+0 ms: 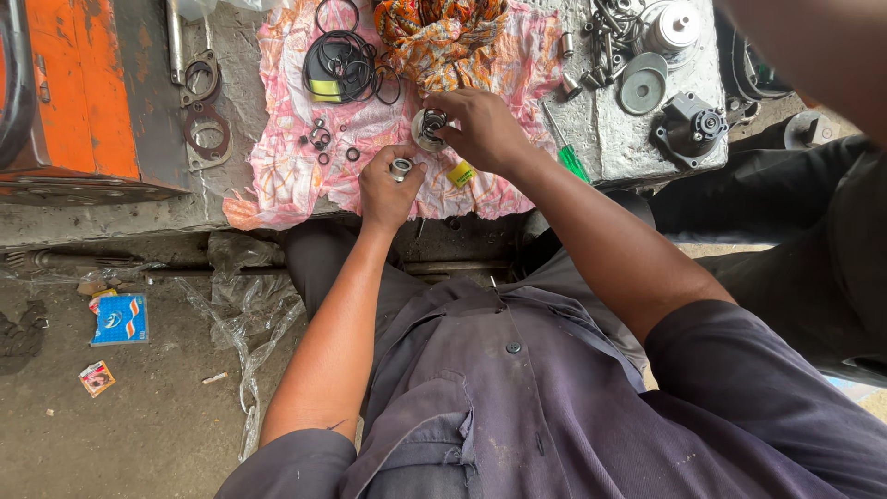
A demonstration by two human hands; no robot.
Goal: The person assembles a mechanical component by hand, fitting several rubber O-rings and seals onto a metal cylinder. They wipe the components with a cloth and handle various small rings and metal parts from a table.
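My left hand [386, 189] pinches a small silver metal ring or bushing [401, 169] between thumb and fingers, just above the near edge of a pink patterned cloth [286, 176]. My right hand [480, 129] grips a round metal part with a dark seal in its middle [428, 127], held a little beyond and to the right of the left hand. Both hands hover over the cloth, a few centimetres apart. A small yellow item [461, 173] lies on the cloth under my right wrist.
Black rubber O-rings [344, 65] and small seals [321, 139] lie on the cloth, with an orange rag [442, 32] behind. Brown gaskets [205, 129] lie left. Metal parts, bolts, a disc [642, 90] and a green-handled screwdriver [571, 159] sit right. Another person's dark sleeve [813, 231] is at right.
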